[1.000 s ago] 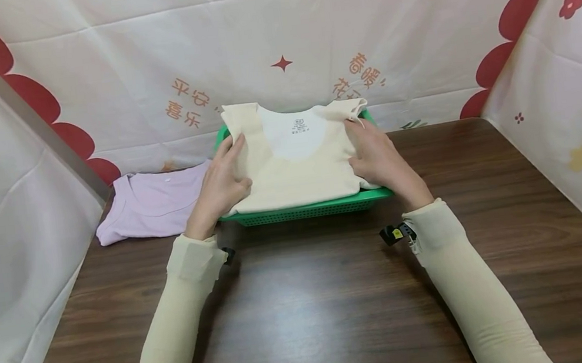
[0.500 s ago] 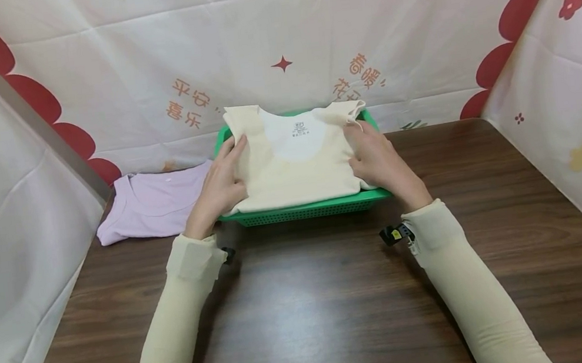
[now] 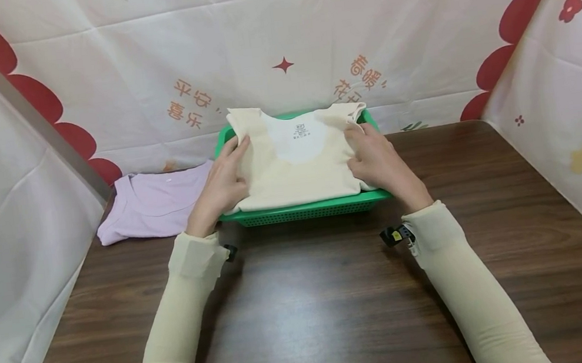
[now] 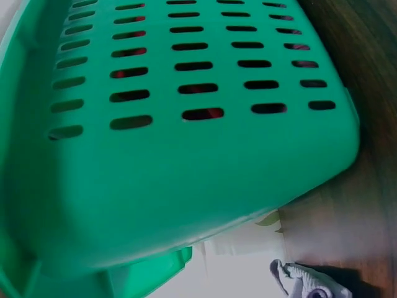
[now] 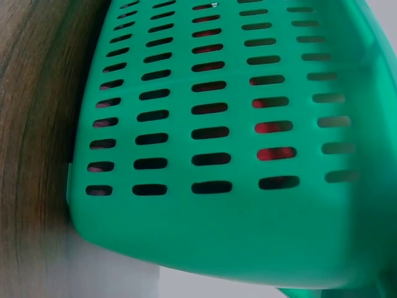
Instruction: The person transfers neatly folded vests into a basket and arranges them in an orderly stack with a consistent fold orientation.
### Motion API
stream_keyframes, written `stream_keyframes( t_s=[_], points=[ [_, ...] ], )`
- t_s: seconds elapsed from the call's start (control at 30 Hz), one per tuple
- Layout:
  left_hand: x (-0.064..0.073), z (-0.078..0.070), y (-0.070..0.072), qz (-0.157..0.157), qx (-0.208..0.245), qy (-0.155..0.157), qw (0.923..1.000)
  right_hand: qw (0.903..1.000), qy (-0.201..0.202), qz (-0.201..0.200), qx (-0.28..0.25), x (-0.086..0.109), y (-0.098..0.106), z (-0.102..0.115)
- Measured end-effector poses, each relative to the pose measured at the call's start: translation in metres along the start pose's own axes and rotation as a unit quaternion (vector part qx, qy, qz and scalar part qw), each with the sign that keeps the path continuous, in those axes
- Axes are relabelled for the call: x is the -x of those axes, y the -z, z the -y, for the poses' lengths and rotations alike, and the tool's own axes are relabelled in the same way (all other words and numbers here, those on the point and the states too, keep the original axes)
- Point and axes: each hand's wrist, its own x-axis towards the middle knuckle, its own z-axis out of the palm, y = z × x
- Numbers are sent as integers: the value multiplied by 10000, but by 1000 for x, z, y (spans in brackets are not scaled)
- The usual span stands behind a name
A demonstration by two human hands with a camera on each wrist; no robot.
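Observation:
A folded cream shirt (image 3: pixel 291 184) with a white neck panel lies over the green plastic basket (image 3: pixel 305 211) at the back of the table. My left hand (image 3: pixel 221 183) grips the shirt's left side, thumb near its lower corner and a finger along its upper edge. On the opposite side, my right hand (image 3: pixel 378 157) holds the shirt's right edge near the sleeve. Both hands' other fingers are hidden by cloth. In the left wrist view the slotted basket wall (image 4: pixel 186 161) fills most of the picture; the right wrist view shows a similar wall (image 5: pixel 186 230).
A folded lilac shirt (image 3: pixel 165 197) lies left of the basket on the dark wooden table (image 3: pixel 304 310). A printed white cloth (image 3: pixel 275 29) hangs close behind, with more cloth at both sides. Something red shows through the basket slots (image 5: pixel 276 153).
The cream shirt's upper edge has sunk slightly toward the basket, and its left shoulder has shifted a little right. Both hands keep their grip and have barely moved.

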Motion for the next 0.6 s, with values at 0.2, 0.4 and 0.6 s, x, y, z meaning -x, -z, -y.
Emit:
stream_keyframes(
  t_s=[0.2,0.4,0.6],
  points=[
    [-1,1,0,107,-37,111,9999,9989,-240,363,184,-3,2,5],
    [-4,-1,0,249,20,387,9989,9979,-334,511,195,-3,3,5],
    [-6,-4,-2,526,-293,454,9972,9980,-283,429,356,-2,-3,3]
  ],
)
